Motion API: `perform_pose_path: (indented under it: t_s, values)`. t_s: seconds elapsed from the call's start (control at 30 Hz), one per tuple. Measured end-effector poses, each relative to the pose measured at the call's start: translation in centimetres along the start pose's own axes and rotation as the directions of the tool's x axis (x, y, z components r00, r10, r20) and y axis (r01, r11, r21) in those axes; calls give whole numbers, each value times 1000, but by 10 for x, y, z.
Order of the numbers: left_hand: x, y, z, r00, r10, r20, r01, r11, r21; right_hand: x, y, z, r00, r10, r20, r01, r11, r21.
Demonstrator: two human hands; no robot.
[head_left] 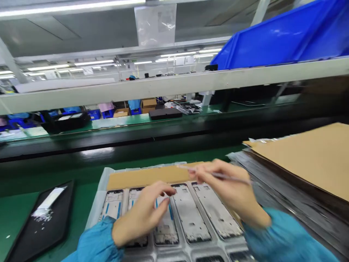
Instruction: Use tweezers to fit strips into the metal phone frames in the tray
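My right hand [226,185] is closed around a thin, pale, pen-like tool [185,167] whose tip points left; blur hides its exact kind. Below it, phone middle frames [192,218] lie face up in a clear plastic tray [181,251] with compartments. Over the frames left of centre hovers my left hand [147,209], thumb and forefinger apart and nothing visible between them. Blue strips [119,210] are on the frames at the left, while the two at the right show none. My left hand partly covers two frames.
A black tray [54,233] at left holds a white strip [51,200] and small clear bits. Brown board [305,156] tops a stack of plastic trays at right. A shelf rail [163,87] crosses ahead, with a blue bin [272,43] on it.
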State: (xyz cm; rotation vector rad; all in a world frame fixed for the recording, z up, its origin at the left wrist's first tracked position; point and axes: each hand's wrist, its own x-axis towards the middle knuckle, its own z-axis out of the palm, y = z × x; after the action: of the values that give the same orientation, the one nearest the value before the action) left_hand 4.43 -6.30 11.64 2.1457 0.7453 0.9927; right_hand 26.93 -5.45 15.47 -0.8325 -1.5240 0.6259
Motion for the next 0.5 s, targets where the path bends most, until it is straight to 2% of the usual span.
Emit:
perform_pose_path:
  t_s: [0.03, 0.07, 0.1, 0.17, 0.23, 0.33, 0.43, 0.5]
  values:
    - [3, -7, 13, 993, 44, 112, -56, 993, 107, 4, 20, -5, 990, 117, -79, -114, 993, 39]
    - [4, -13, 27, 974, 94, 204, -127, 980, 156, 6, 43, -9, 957, 258, -136, -244, 964, 108]
    - [4, -18, 39, 954, 140, 265, -187, 969, 163, 5, 65, -12, 898, 391, -204, -350, 913, 210]
    - [-1, -29, 57, 932, 181, 315, -239, 959, 155, -3, 106, -15, 845, 475, -247, -428, 876, 223]
    - [-8, -41, 65, 918, 198, 343, -275, 942, 191, -15, 134, -12, 816, 527, -237, -483, 847, 220]
    - [-8, -56, 72, 901, 227, 370, -334, 906, 259, -30, 150, -8, 806, 540, -241, -501, 840, 208]
    - [12, -61, 83, 864, 306, 400, -436, 853, 288, -37, 144, -9, 818, 513, -259, -483, 858, 174]
    - [27, -69, 90, 819, 387, 424, -523, 807, 274, -37, 138, -11, 831, 489, -266, -467, 872, 147]
